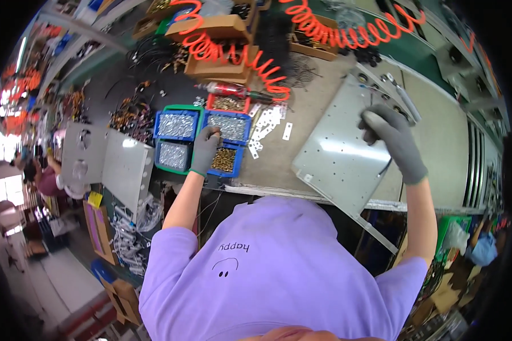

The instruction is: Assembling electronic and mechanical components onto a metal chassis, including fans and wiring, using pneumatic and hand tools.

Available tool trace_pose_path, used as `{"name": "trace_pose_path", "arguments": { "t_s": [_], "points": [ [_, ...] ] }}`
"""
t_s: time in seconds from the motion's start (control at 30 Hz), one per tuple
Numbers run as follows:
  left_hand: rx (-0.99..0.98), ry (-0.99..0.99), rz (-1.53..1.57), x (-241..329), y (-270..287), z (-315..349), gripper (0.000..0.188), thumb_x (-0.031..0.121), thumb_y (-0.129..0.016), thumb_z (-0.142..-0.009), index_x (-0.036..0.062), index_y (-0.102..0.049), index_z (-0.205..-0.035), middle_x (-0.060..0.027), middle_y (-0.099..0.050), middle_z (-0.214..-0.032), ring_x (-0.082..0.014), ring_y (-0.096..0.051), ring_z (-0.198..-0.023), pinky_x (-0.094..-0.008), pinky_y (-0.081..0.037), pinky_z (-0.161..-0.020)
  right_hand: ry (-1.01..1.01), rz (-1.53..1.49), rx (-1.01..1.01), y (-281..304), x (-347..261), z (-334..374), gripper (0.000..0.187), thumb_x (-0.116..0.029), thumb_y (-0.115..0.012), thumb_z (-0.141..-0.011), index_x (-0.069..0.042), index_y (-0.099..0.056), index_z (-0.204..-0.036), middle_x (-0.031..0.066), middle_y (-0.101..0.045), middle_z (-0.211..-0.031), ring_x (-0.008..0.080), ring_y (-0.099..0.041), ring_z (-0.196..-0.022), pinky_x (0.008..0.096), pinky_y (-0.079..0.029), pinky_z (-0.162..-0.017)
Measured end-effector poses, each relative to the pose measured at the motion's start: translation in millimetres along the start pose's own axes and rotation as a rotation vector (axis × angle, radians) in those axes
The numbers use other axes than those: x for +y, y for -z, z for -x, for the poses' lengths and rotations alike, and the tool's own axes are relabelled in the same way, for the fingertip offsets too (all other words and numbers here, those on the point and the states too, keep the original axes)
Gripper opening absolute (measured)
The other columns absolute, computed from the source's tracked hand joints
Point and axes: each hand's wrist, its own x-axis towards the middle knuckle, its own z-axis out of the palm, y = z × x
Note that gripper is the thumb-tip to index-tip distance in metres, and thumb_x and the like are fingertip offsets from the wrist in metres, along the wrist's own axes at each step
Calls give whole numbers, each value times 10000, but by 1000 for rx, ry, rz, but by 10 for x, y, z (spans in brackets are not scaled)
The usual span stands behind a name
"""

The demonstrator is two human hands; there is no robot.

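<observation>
1. Left of the frame: a bent gray metal panel stands upright.
2. Left of center: 2 blue bins, 1 above the other, hold silver fasteners.
3. Beside them, the gray-gloved left hand reaches up, its fingertips at the lower left of another blue bin of silver fasteners. Its grip is curled; I cannot tell whether it pinches anything.
4. Just below that bin: a blue bin of brass-colored parts.
5. Upper middle: a red power tool lies above a red bin.
6. Center: small white plates with holes lie on the tabletop.
7. Right of center: a large metal plate lies slanted, its lower corner past the tabletop's edge.
8. Above its right part: the gray-gloved right hand, grip curled, contents unclear.
</observation>
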Motion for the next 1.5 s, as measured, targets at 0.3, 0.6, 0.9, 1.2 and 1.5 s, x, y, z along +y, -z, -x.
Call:
{"name": "trace_pose_path", "arguments": {
  "t_s": [0.3,0.6,0.9,1.2,1.5],
  "points": [
    [277,-121,-3,274,802,-226,200,60,-495,-856,-49,-548,-1016,-58,-563,-835,-113,-537,-714,-244,-448,-678,-36,262,-536,-1644,819,-1712,244,-97,-455,-799,8,-588,-976,91,-623,-864,156,-604,-662,294,-505,-612],
    [467,-278,-294,252,1741,-1337,200,64,-508,-845,-44,-567,-1002,-53,-582,-830,-91,-537,-675,-228,-439,-619,-24,454,-632,-2100,741,-1999,263,-200,-495,-800,-13,-631,-926,184,-626,-850,297,-611,-816,382,-468,-735],
    [327,-194,-588,93,1514,-2270,267,214,-542,-778,71,-622,-989,-134,-646,-892,-280,-626,-857,-345,-481,-768,-15,466,-483,-1753,646,-1989,236,-170,-517,-837,6,-623,-953,140,-617,-780,226,-609,-707,343,-474,-654],
    [291,-7,-891,-45,1307,-2792,349,268,-531,-754,98,-601,-1051,-166,-580,-1076,-338,-557,-1004,-398,-444,-876,-347,173,-353,-1457,776,-1824,200,-135,-464,-888,-20,-576,-1009,42,-551,-652,88,-499,-512,240,-419,-473],
    [418,7,-957,-155,1866,-2941,457,295,-537,-767,58,-540,-1158,-169,-553,-1147,-339,-521,-1069,-400,-416,-909,-403,131,-322,-1428,862,-1815,202,-158,-487,-894,-19,-574,-1011,40,-574,-690,87,-502,-532,236,-424,-489]
  ]
}}
